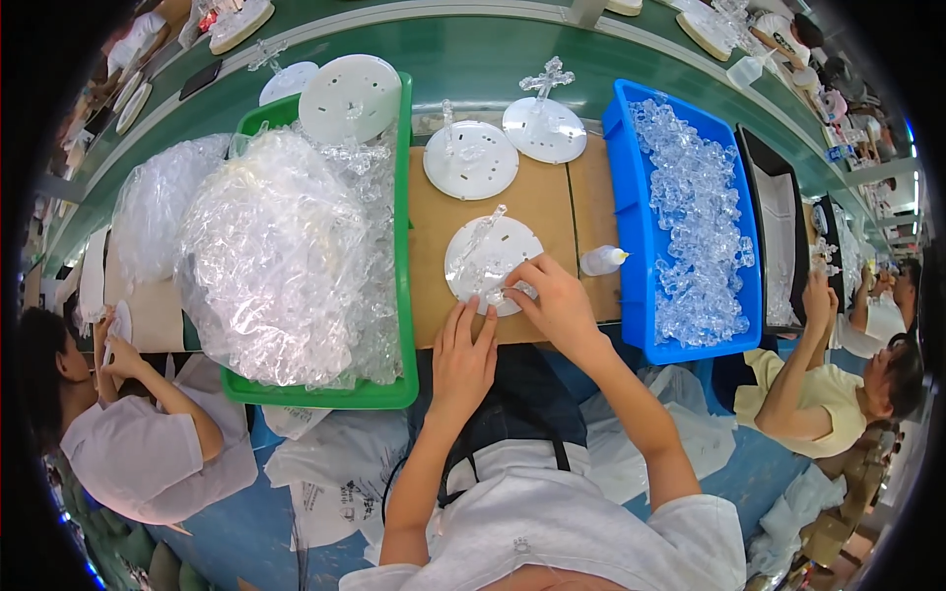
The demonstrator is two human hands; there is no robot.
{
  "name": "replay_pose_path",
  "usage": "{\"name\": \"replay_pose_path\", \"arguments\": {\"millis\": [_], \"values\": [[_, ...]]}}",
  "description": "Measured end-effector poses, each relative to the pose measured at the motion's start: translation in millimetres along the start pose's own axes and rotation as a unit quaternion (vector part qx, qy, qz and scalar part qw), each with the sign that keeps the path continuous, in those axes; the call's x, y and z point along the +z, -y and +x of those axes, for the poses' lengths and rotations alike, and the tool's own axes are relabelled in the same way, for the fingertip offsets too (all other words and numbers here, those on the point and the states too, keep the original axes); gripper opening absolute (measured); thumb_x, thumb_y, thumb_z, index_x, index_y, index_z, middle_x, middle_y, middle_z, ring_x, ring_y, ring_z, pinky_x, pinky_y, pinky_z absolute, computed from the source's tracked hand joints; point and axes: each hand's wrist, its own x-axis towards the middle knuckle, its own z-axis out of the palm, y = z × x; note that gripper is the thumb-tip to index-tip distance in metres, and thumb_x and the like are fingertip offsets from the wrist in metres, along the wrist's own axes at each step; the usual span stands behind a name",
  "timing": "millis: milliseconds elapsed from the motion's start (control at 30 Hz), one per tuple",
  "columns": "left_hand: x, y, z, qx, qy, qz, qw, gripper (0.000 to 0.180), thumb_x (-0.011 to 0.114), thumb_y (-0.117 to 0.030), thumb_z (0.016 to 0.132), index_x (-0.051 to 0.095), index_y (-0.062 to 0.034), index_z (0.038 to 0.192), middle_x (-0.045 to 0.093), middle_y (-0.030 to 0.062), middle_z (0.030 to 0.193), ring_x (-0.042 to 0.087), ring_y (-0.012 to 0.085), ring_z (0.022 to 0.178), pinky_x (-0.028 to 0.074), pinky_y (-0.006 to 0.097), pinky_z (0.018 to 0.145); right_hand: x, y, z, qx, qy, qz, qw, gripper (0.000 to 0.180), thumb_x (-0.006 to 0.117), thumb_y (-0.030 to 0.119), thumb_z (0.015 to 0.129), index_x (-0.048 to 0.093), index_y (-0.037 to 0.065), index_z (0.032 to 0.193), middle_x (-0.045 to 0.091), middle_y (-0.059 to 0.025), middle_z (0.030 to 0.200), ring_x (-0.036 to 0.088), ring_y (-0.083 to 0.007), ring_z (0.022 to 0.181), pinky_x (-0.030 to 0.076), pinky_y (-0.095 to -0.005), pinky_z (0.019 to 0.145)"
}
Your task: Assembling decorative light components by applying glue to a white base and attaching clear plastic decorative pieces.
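Note:
A white round disc (490, 258) with small holes lies on the brown board (537, 212) in front of me. A clear plastic cross-shaped piece (480, 248) rests tilted on it. My left hand (463, 357) lies flat, fingertips touching the disc's near edge. My right hand (557, 300) pinches a small clear plastic piece at the disc's right edge.
Two more white discs (470, 159) (544, 128) with upright clear crosses stand farther back. A green bin (399, 246) of clear parts in plastic bags sits left, a blue bin (641, 246) of clear pieces right. A small glue bottle (601, 260) lies beside it. People work on both sides.

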Motion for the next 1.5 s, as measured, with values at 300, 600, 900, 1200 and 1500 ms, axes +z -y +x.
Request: {"name": "replay_pose_path", "arguments": {"millis": [300,600,900,1200,1500], "values": [[-1,2,3,0.015,0.013,-0.019,1.0,0.054,0.062,-0.015,0.084,0.046,-0.0073,0.135,0.043,0.0171,0.135,0.04,0.0367,0.125,0.036,0.046,0.101,6,-5,-22,-0.021,-0.147,0.048,0.988,0.023,0.074,0.01,0.075,0.061,0.003,0.094,0.06,-0.0101,0.09,0.061,-0.0261,0.083,0.048,-0.031,0.075],[2,-6,1,0.01,0.013,0.008,1.0,0.055,0.061,-0.021,0.086,0.044,-0.0034,0.135,0.046,0.0202,0.13,0.037,0.0381,0.128,0.033,0.048,0.104,17,-37,-50,0.136,-0.327,0.052,0.934,0.06,0.063,0.009,0.087,0.031,-0.001,0.136,0.043,-0.0184,0.132,0.046,-0.0309,0.121,0.037,-0.039,0.102],[25,-26,10,0.003,-0.009,0.01,1.0,0.06,0.064,-0.018,0.084,0.042,-0.0007,0.136,0.044,0.0229,0.127,0.038,0.0423,0.123,0.034,0.047,0.101,14,-44,-47,0.149,-0.374,0.162,0.901,0.055,0.072,0.014,0.081,0.043,0.002,0.126,0.056,-0.0144,0.113,0.055,-0.0252,0.103,0.043,-0.0327,0.088],[29,-36,18,-0.006,-0.019,0.017,1.0,0.058,0.064,-0.019,0.083,0.044,0.0005,0.135,0.046,0.0239,0.123,0.04,0.0414,0.118,0.034,0.047,0.1,-7,-9,-96,0.154,-0.22,0.035,0.963,0.032,0.074,0.017,0.07,0.063,0.007,0.099,0.062,-0.008,0.092,0.06,-0.0271,0.083,0.05,-0.036,0.069],[31,-33,18,0.009,-0.025,0.008,1.0,0.058,0.063,-0.016,0.083,0.043,0.0023,0.134,0.046,0.0241,0.12,0.041,0.0418,0.116,0.034,0.049,0.1,1,-17,-87,0.139,-0.196,0.022,0.971,0.031,0.073,0.018,0.069,0.062,0.007,0.096,0.06,-0.0101,0.087,0.059,-0.0307,0.083,0.05,-0.0385,0.069]]}}
